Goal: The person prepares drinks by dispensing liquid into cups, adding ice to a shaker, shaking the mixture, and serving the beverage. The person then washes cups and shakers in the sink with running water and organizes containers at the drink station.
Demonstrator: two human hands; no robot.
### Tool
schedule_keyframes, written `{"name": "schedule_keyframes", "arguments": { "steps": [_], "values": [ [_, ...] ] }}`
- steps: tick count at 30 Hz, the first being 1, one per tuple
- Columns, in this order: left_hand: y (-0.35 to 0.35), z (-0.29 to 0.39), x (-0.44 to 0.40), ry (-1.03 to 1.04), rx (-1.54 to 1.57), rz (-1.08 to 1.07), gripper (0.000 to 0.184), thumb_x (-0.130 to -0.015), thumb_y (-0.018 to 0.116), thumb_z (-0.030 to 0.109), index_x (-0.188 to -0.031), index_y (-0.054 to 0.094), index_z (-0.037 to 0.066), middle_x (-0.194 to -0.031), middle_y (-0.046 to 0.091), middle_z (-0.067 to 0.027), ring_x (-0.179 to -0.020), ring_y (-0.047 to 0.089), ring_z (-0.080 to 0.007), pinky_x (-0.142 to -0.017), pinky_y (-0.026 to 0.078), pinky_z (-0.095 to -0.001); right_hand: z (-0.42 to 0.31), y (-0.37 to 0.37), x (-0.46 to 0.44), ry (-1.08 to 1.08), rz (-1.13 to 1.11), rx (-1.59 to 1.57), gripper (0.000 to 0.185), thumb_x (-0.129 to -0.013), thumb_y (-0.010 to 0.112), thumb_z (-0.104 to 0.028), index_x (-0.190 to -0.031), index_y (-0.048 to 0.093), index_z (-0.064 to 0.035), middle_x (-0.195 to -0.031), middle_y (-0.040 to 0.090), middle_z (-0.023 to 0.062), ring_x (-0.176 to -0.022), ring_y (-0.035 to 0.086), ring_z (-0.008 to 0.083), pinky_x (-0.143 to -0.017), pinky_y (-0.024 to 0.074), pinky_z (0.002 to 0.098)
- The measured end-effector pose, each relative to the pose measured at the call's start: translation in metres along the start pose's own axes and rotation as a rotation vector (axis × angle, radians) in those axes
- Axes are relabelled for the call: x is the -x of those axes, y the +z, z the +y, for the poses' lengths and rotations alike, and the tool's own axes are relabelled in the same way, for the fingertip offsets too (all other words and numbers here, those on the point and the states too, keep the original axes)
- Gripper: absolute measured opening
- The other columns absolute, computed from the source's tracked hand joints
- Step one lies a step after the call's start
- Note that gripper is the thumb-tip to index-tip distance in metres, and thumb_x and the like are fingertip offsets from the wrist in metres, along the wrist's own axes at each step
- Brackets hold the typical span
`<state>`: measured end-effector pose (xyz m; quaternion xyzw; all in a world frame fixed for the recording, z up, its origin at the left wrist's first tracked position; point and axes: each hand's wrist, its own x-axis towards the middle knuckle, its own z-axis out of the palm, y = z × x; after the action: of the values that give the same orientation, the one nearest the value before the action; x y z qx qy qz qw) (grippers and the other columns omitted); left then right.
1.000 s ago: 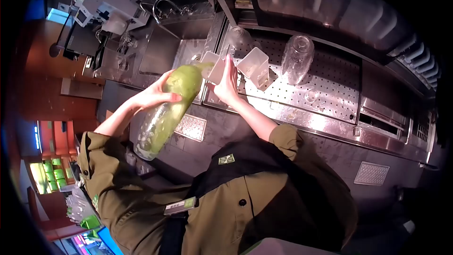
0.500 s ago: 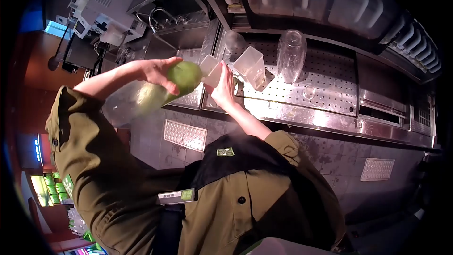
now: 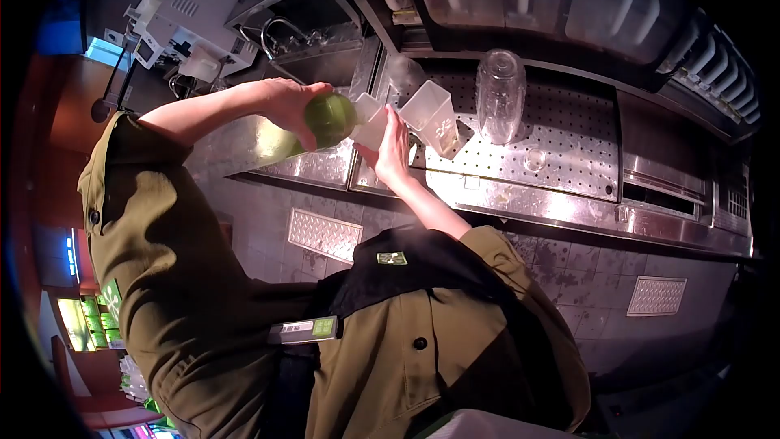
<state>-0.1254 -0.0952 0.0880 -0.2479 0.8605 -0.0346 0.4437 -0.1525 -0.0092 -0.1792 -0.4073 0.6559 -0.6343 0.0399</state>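
Bottle (image 3: 331, 120) tilts rightward, my left fingers (image 3: 309, 132) wrapped round it, beside the container (image 3: 370, 128) my right hand (image 3: 392, 152) clasps, likely avoiding spills.

Hard white light glares off the silver perforated steel counter (image 3: 569, 146), while the far right lies in darkness. A sharp diagonal shadow crosses the olive-green buttoned cloth shirt (image 3: 382, 349). The rounded clear bottle with green contents (image 3: 331, 119) looks smeared toward the left. Fisheye distortion bows the outer scene inside black corners.
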Motion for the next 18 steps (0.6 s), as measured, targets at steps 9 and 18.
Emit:
{"name": "schedule_keyframes", "arguments": {
  "steps": [9,18],
  "values": [
    [-0.002,0.010,-0.002,-0.006,-0.208,-0.011,0.110,-0.049,0.073,0.054,-0.137,0.017,0.019,-0.093,0.060,-0.0185,-0.086,0.060,-0.0316,-0.073,0.046,-0.0378,0.000,-0.005,-0.002,0.002,-0.013,0.012,0.098,-0.055,0.079,-0.022,-0.131,0.020,-0.0029,-0.117,0.041,0.0232,-0.108,0.041,0.0385,-0.092,0.0320,0.0465],
    [0.004,0.032,-0.003,0.011,-0.628,0.083,0.108,-0.047,0.079,0.045,-0.136,0.020,0.027,-0.095,0.056,-0.0109,-0.093,0.055,-0.0233,-0.065,0.044,-0.0323,-0.004,-0.012,-0.006,0.030,-0.060,0.036,0.094,-0.054,0.079,-0.021,-0.129,0.023,-0.0041,-0.117,0.042,0.0222,-0.108,0.041,0.0366,-0.092,0.0340,0.0442]
  ]
}}
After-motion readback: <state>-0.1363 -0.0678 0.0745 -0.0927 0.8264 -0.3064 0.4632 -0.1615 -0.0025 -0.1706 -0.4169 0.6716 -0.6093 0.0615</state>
